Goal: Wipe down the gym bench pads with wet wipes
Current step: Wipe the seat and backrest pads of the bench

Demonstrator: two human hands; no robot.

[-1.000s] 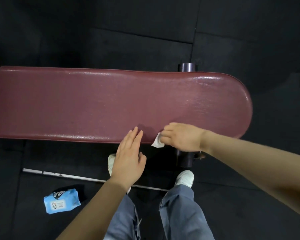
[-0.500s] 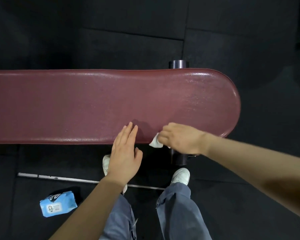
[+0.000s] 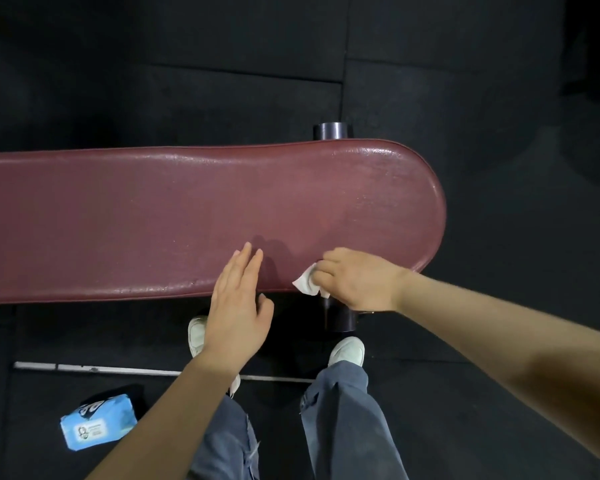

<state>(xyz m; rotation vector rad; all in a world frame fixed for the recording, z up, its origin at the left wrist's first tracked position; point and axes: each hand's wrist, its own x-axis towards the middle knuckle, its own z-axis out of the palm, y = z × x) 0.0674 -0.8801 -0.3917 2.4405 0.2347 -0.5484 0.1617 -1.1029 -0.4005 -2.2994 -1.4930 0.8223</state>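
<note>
Glossy maroon bench pad [image 3: 187, 216]; right hand [image 3: 357, 280] grips crumpled wipe [image 3: 305, 283].

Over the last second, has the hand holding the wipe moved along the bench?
Yes: the right hand, gripping the wipe, has slid slightly toward the bench pad's rounded end, judged against the black post below.

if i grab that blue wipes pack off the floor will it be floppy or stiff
Probably soft: the blue wipes pack looks like a pillowy film pouch with dented sides, so it should sag in a grip. Its film may be slightly slick. It lies flat on the floor, so it is unlikely to roll.
</note>
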